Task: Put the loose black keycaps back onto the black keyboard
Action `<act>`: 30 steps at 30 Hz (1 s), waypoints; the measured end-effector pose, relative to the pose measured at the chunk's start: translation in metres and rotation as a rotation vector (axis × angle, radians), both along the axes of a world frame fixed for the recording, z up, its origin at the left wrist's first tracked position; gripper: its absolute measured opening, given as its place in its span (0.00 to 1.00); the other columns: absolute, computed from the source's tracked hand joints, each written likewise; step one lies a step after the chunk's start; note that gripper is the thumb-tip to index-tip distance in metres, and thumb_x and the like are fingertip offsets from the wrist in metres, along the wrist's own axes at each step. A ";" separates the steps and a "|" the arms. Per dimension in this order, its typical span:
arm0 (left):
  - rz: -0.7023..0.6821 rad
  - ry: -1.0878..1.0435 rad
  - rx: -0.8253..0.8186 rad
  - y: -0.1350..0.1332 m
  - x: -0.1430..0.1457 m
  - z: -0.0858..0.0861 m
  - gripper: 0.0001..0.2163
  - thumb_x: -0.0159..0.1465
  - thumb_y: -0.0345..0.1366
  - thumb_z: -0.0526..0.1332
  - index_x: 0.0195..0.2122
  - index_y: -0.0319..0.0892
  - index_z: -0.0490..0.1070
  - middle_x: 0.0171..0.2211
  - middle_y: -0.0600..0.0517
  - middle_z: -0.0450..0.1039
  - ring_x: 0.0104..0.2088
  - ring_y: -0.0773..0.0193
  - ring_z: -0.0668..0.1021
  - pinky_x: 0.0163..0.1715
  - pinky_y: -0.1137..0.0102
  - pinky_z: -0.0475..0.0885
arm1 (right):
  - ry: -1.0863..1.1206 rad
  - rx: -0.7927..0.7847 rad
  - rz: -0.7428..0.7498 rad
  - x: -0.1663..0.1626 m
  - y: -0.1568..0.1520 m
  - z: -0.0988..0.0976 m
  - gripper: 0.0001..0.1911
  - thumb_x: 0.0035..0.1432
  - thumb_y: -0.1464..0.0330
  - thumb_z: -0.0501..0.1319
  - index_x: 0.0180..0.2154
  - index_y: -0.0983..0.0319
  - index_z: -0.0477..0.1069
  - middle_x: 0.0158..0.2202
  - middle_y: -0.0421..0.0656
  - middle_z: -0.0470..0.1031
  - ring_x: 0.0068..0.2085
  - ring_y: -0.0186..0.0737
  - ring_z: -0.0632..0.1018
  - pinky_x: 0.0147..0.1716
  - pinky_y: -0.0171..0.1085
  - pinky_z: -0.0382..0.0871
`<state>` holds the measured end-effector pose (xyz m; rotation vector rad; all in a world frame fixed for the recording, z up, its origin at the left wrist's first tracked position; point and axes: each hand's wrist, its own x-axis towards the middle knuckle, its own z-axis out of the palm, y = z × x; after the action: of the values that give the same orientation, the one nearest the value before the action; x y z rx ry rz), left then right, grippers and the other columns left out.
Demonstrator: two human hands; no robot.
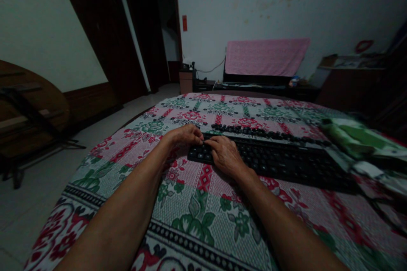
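Observation:
A black keyboard (286, 163) lies on a bed covered with a red, green and white floral blanket (190, 211). Both hands meet at the keyboard's left end. My left hand (186, 134) is curled, its fingertips pinched together at the top left corner of the keyboard; what they hold is too small to make out. My right hand (224, 154) rests palm down on the left keys, fingers bent toward the same corner. A row of loose black keycaps (263, 132) lies on the blanket just behind the keyboard.
Green and white folded cloth (359, 137) lies at the right of the bed. Beyond the bed stands a low dark cabinet with a pink cloth (265, 57) draped over something. Dark wooden furniture (28, 110) stands on the floor to the left.

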<state>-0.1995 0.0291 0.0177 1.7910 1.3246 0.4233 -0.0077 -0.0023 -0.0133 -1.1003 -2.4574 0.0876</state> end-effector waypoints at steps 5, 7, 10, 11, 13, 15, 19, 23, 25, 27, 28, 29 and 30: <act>-0.006 0.007 0.009 0.000 0.000 0.001 0.11 0.47 0.34 0.59 0.32 0.34 0.69 0.20 0.55 0.66 0.20 0.73 0.66 0.21 0.76 0.61 | 0.030 0.017 0.013 0.000 0.001 -0.002 0.18 0.54 0.71 0.48 0.46 0.55 0.64 0.46 0.43 0.64 0.47 0.41 0.61 0.43 0.41 0.52; 0.002 0.010 0.002 -0.001 0.001 0.002 0.11 0.47 0.34 0.59 0.32 0.34 0.69 0.20 0.55 0.65 0.20 0.73 0.66 0.21 0.76 0.61 | 0.031 0.022 0.015 0.000 0.001 -0.003 0.18 0.53 0.71 0.48 0.46 0.55 0.64 0.46 0.43 0.64 0.46 0.41 0.61 0.43 0.40 0.52; 0.004 0.022 0.002 -0.002 0.002 0.003 0.12 0.47 0.34 0.59 0.32 0.34 0.69 0.19 0.56 0.65 0.19 0.73 0.65 0.20 0.76 0.61 | 0.038 0.031 0.020 0.000 0.002 -0.003 0.18 0.53 0.71 0.48 0.46 0.55 0.64 0.45 0.42 0.65 0.46 0.40 0.61 0.43 0.40 0.53; 0.000 0.021 0.004 -0.002 0.002 0.003 0.12 0.47 0.34 0.59 0.31 0.34 0.69 0.19 0.56 0.64 0.19 0.73 0.65 0.20 0.76 0.61 | 0.042 0.033 0.021 0.000 0.002 -0.003 0.18 0.53 0.71 0.48 0.46 0.55 0.64 0.45 0.42 0.65 0.46 0.40 0.61 0.43 0.40 0.53; -0.001 0.010 0.001 -0.001 0.003 0.002 0.12 0.47 0.35 0.58 0.31 0.34 0.69 0.18 0.56 0.64 0.18 0.73 0.65 0.19 0.76 0.60 | 0.052 0.037 0.021 0.000 0.002 -0.004 0.18 0.53 0.71 0.48 0.45 0.56 0.65 0.45 0.43 0.65 0.46 0.40 0.62 0.44 0.40 0.53; 0.006 0.005 -0.011 0.000 0.003 0.002 0.11 0.47 0.35 0.58 0.30 0.34 0.69 0.17 0.56 0.63 0.18 0.73 0.64 0.19 0.76 0.60 | 0.061 0.041 0.022 0.001 0.003 -0.004 0.17 0.53 0.71 0.49 0.44 0.57 0.66 0.45 0.43 0.66 0.46 0.40 0.62 0.44 0.40 0.54; 0.029 0.040 -0.022 0.000 0.005 0.003 0.10 0.46 0.35 0.58 0.27 0.34 0.68 0.16 0.57 0.62 0.17 0.74 0.63 0.18 0.77 0.59 | 0.071 0.042 0.028 0.001 0.004 -0.004 0.16 0.53 0.71 0.49 0.42 0.56 0.68 0.45 0.43 0.66 0.47 0.41 0.63 0.45 0.41 0.54; 0.046 0.088 -0.015 -0.001 0.008 0.005 0.09 0.46 0.35 0.58 0.27 0.35 0.68 0.16 0.57 0.61 0.17 0.73 0.63 0.18 0.76 0.60 | 0.068 0.033 0.027 0.001 0.003 -0.003 0.16 0.52 0.72 0.50 0.42 0.56 0.69 0.46 0.43 0.66 0.47 0.41 0.63 0.45 0.42 0.55; 0.044 0.096 -0.012 -0.001 0.008 0.004 0.09 0.46 0.35 0.58 0.27 0.35 0.68 0.17 0.57 0.62 0.18 0.73 0.64 0.18 0.76 0.61 | 0.069 0.033 0.027 0.001 0.003 -0.003 0.16 0.52 0.72 0.50 0.41 0.56 0.69 0.46 0.43 0.66 0.47 0.41 0.63 0.45 0.42 0.55; 0.043 0.098 -0.001 0.000 0.008 0.004 0.09 0.46 0.34 0.58 0.27 0.36 0.68 0.18 0.57 0.63 0.18 0.73 0.65 0.19 0.77 0.61 | 0.072 0.035 0.032 0.001 0.004 -0.003 0.16 0.52 0.71 0.50 0.41 0.56 0.69 0.46 0.42 0.66 0.47 0.41 0.63 0.45 0.42 0.55; 0.050 0.101 0.002 0.000 0.008 0.003 0.09 0.46 0.34 0.58 0.28 0.36 0.68 0.18 0.57 0.64 0.18 0.73 0.66 0.19 0.77 0.62 | 0.073 0.035 0.035 0.001 0.004 -0.003 0.16 0.52 0.71 0.50 0.41 0.56 0.69 0.46 0.42 0.66 0.47 0.41 0.63 0.45 0.42 0.55; 0.062 0.109 0.007 0.001 0.009 0.003 0.09 0.45 0.33 0.58 0.28 0.36 0.68 0.18 0.57 0.64 0.18 0.73 0.66 0.19 0.77 0.62 | 0.074 0.035 0.038 0.001 0.004 -0.003 0.16 0.52 0.71 0.50 0.41 0.56 0.69 0.46 0.42 0.66 0.47 0.41 0.63 0.45 0.42 0.55; 0.074 0.121 0.009 0.001 0.009 0.003 0.09 0.45 0.33 0.58 0.28 0.36 0.68 0.18 0.57 0.65 0.18 0.73 0.66 0.19 0.77 0.62 | 0.074 0.036 0.042 0.001 0.005 -0.004 0.16 0.52 0.72 0.50 0.41 0.56 0.69 0.46 0.41 0.66 0.47 0.40 0.63 0.45 0.42 0.55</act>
<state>-0.1904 0.0302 0.0210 1.8032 1.4786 0.3658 -0.0064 0.0026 -0.0170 -1.0122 -2.4072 0.0952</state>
